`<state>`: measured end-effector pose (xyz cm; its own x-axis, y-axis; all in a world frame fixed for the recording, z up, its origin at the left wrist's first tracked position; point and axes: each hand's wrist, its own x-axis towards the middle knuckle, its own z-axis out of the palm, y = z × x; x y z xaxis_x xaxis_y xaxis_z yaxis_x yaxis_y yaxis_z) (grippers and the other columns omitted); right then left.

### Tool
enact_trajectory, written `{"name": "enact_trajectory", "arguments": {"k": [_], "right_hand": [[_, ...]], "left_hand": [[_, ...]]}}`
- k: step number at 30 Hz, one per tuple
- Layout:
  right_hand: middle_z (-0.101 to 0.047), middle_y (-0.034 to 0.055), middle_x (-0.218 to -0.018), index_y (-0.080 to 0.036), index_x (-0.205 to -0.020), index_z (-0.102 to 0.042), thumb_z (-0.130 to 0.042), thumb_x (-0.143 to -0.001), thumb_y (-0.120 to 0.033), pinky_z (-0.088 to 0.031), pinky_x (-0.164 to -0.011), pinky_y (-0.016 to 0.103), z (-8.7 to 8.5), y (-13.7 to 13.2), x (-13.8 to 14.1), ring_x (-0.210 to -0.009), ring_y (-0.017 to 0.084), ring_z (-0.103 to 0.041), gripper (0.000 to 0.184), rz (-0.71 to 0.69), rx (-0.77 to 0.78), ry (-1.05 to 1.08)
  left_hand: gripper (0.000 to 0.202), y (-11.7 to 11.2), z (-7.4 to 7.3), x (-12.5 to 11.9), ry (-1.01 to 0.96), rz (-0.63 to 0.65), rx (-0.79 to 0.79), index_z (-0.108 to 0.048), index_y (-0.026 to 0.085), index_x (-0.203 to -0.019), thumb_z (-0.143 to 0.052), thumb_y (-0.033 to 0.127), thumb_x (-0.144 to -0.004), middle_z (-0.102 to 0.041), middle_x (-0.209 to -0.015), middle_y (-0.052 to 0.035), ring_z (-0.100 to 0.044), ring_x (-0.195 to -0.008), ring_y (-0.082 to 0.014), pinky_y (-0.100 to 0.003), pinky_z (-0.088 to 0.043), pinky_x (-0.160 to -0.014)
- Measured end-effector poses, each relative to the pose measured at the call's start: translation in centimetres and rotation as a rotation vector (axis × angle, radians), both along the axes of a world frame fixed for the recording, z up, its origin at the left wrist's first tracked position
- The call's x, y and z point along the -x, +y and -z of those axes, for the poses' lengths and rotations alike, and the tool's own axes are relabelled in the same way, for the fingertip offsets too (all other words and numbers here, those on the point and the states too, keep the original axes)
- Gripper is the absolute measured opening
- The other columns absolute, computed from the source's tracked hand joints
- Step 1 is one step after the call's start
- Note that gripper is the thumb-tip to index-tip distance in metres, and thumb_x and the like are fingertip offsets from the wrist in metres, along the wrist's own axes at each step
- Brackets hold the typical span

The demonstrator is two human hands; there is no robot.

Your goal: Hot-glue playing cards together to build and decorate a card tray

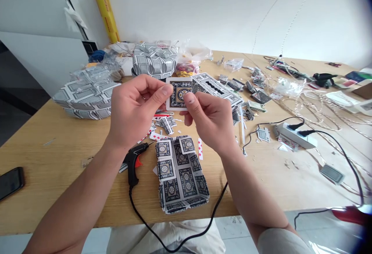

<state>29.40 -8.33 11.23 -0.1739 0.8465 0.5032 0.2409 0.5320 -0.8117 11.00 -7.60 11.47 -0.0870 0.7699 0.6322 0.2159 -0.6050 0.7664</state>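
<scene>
A playing card (178,85) with a dark patterned back and white border is held up above the table. My left hand (136,104) pinches its left edge between thumb and fingers. Its right side is pinched by my right hand (207,116), the thumb lying over the lower right part. Below the hands lies a box-like form made of playing cards (186,178), with dark card backs covering its surface. Left of that form rests a black glue gun (133,165) with a red trigger, its cord looping down past the table edge.
Card-covered shapes (90,97) stand at the back left, with a card-covered box (216,87) behind my right hand. Card scraps (165,124) litter the middle. A power strip (296,135) and tangled cords lie right. A phone (11,182) sits at the left edge.
</scene>
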Motion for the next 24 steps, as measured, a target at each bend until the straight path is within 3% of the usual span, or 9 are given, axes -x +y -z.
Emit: {"name": "enact_trajectory", "arguments": {"k": [5, 7, 10, 12, 14, 17, 20, 22, 24], "right_hand": [[-0.056, -0.0038, -0.057, -0.02, -0.062, -0.06, -0.067, -0.104, -0.056, -0.039, -0.055, 0.026, -0.3, -0.3, -0.2, -0.054, 0.008, -0.047, 0.055, 0.01, -0.031, -0.002], [-0.058, -0.0034, -0.06, -0.02, -0.065, -0.062, -0.067, -0.104, -0.055, -0.044, -0.057, 0.026, -0.2, -0.2, -0.2, -0.057, 0.008, -0.052, 0.053, 0.019, -0.032, 0.014], [-0.074, 0.001, -0.089, -0.023, -0.098, -0.076, -0.07, -0.101, -0.058, -0.06, -0.075, 0.03, 0.0, 0.2, -0.3, -0.085, 0.015, -0.072, 0.035, -0.047, -0.048, 0.078], [-0.076, 0.0053, -0.124, -0.028, -0.131, -0.072, -0.08, -0.092, -0.061, -0.064, -0.097, 0.039, 0.2, 0.5, -0.5, -0.119, 0.024, -0.073, 0.052, -0.151, -0.086, 0.092], [-0.067, 0.0071, -0.149, -0.032, -0.149, -0.064, -0.09, -0.082, -0.059, -0.059, -0.114, 0.049, 0.2, 0.8, -0.7, -0.142, 0.031, -0.062, 0.077, -0.234, -0.113, 0.072], [-0.064, 0.0059, -0.154, -0.034, -0.155, -0.059, -0.093, -0.081, -0.053, -0.052, -0.124, 0.054, 0.2, 0.8, -0.9, -0.151, 0.034, -0.055, 0.084, -0.234, -0.108, 0.056], [-0.066, 0.0043, -0.152, -0.034, -0.157, -0.058, -0.089, -0.086, -0.051, -0.051, -0.127, 0.053, 0.2, 0.6, -0.9, -0.152, 0.033, -0.055, 0.079, -0.196, -0.079, 0.066], [-0.066, 0.0048, -0.153, -0.033, -0.158, -0.058, -0.088, -0.086, -0.051, -0.051, -0.126, 0.053, 0.2, 0.6, -1.0, -0.152, 0.034, -0.055, 0.08, -0.183, -0.058, 0.076], [-0.067, 0.006, -0.152, -0.032, -0.157, -0.059, -0.09, -0.085, -0.051, -0.053, -0.124, 0.052, 0.2, 0.7, -1.2, -0.149, 0.033, -0.057, 0.081, -0.162, -0.037, 0.073]], "left_hand": [[0.026, 0.0, 0.0, 0.0, -0.015, 0.064, 0.057, -0.075, 0.025, -0.082, -0.081, 0.047, -0.094, -0.066, -0.066, 0.0038, -0.061, -0.058, -0.0108, -0.026, -0.053, -0.055], [0.028, 0.1, 0.0, 0.0, -0.043, 0.098, 0.097, -0.074, 0.025, -0.083, -0.081, 0.049, -0.093, -0.066, -0.068, 0.0035, -0.062, -0.061, -0.0115, -0.027, -0.055, -0.058], [0.022, 0.2, 0.0, -0.1, -0.174, 0.217, 0.209, -0.075, 0.025, -0.083, -0.083, 0.044, -0.093, -0.066, -0.071, 0.0025, -0.061, -0.065, -0.0117, -0.028, -0.055, -0.062], [0.018, 0.3, -0.1, -0.3, -0.28, 0.348, 0.336, -0.076, 0.025, -0.084, -0.083, 0.039, -0.092, -0.068, -0.074, 0.0013, -0.061, -0.066, -0.0116, -0.028, -0.055, -0.062], [0.02, 0.2, -0.2, -0.5, -0.352, 0.457, 0.447, -0.076, 0.024, -0.084, -0.083, 0.04, -0.092, -0.068, -0.076, 0.0005, -0.061, -0.067, -0.0119, -0.028, -0.056, -0.062], [0.028, 0.2, -0.2, -0.9, -0.375, 0.545, 0.517, -0.072, 0.021, -0.079, -0.081, 0.044, -0.093, -0.067, -0.078, -0.0002, -0.064, -0.069, -0.0129, -0.03, -0.06, -0.068], [0.024, 0.0, 0.0, -1.1, -0.302, 0.492, 0.458, -0.073, 0.022, -0.085, -0.078, 0.043, -0.096, -0.072, -0.089, -0.002, -0.07, -0.083, -0.0154, -0.031, -0.061, -0.077], [0.017, 0.0, 0.2, -1.0, -0.228, 0.383, 0.304, -0.076, 0.024, -0.103, -0.078, 0.04, -0.097, -0.076, -0.105, -0.0033, -0.072, -0.102, -0.0178, -0.033, -0.061, -0.088], [0.025, -0.1, 0.3, -0.8, -0.151, 0.345, 0.148, -0.074, 0.028, -0.12, -0.077, 0.039, -0.098, -0.075, -0.123, -0.0041, -0.07, -0.119, -0.0195, -0.036, -0.06, -0.099]]}}
